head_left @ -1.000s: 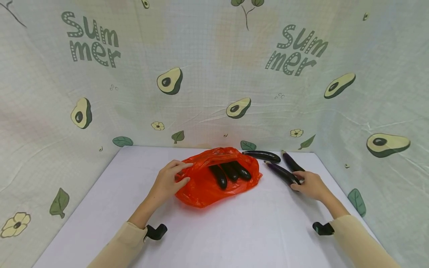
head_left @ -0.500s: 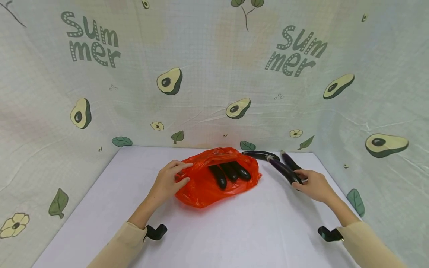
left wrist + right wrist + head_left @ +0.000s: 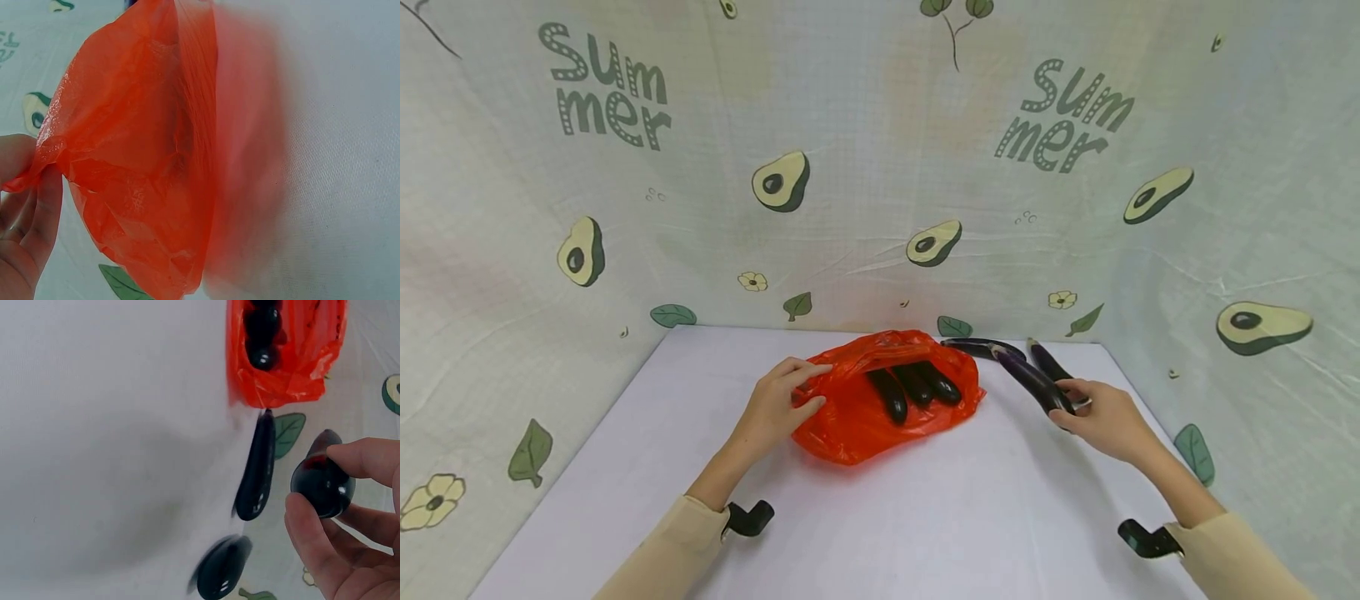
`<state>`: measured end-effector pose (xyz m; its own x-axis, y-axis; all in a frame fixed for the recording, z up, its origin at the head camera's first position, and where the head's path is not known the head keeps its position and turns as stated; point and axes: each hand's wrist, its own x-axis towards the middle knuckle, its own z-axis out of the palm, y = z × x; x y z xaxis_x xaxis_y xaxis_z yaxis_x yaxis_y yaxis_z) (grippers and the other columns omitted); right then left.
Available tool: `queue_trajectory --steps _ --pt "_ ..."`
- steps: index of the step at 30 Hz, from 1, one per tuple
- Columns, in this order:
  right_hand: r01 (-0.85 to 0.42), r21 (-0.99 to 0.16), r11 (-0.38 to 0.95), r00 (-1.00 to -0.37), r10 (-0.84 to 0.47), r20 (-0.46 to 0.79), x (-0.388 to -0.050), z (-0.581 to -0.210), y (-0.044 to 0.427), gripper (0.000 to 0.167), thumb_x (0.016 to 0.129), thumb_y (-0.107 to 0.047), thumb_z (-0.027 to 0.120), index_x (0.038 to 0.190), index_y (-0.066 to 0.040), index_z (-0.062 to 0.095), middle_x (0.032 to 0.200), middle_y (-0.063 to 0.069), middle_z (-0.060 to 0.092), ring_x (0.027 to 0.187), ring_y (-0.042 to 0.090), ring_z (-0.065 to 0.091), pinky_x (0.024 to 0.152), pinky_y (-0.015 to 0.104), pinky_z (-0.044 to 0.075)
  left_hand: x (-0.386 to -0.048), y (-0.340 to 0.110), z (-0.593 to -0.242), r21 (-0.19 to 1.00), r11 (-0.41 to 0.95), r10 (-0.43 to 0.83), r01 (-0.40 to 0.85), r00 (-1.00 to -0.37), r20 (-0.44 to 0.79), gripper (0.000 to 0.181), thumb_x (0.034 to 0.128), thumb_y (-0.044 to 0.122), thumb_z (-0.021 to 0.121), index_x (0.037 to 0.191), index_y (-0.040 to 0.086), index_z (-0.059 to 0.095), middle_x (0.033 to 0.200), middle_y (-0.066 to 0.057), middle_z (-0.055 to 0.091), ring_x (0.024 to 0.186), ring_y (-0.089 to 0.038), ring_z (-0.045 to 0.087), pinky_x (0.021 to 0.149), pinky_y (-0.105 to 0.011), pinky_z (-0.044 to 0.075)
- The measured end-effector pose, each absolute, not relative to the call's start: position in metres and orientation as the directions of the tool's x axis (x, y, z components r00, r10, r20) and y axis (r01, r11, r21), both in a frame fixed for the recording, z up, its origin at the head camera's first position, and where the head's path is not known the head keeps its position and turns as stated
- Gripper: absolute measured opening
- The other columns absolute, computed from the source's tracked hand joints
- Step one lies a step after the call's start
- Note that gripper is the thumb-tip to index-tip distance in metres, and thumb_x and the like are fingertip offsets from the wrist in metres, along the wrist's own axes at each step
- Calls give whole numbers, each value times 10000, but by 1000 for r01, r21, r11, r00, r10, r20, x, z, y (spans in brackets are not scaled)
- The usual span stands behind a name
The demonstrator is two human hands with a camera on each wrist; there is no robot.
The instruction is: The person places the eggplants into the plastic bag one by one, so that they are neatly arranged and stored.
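Note:
A red plastic bag (image 3: 850, 437) lies on its side, its mouth facing me, with 3 eggplants visible inside, among them a dark one (image 3: 889, 396). My left hand (image 3: 772, 408) pinches the bag's left edge between thumb and fingers; the left wrist view shows the film (image 3: 137, 144) stretched from that grip. In my right hand (image 3: 1108, 421) is another eggplant (image 3: 1028, 377), gripped at its thick end and raised off the table, its stem end pointing away toward the back. The right wrist view shows that rounded end (image 3: 322, 487) between thumb and fingers.
Two more eggplants lie on the white table (image 3: 925, 517): one at the back (image 3: 970, 347) beside the bag, the other (image 3: 1048, 360) behind my right hand. A printed cloth (image 3: 850, 125) stands behind the table and along both sides.
My right hand has lifted the eggplant off the table, and its stem end has risen toward the back eggplant. The left hand and the bag stay in place.

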<state>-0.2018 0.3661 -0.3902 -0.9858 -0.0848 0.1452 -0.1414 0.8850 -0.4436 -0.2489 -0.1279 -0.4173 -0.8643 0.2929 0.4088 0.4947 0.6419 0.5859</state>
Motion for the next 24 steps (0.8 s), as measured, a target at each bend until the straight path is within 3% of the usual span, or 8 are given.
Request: queue_trajectory --steps 24 --pt "-180 -469 865 -980 -114 165 -183 -386 341 517 892 -252 859 1311 3 696 1099 126 749 811 147 704 576 268 533 -250 -128 -421 573 645 297 506 -856 422 524 883 77 873 1379 142 718 1209 -16 651 1013 -183 661 879 -359 645"
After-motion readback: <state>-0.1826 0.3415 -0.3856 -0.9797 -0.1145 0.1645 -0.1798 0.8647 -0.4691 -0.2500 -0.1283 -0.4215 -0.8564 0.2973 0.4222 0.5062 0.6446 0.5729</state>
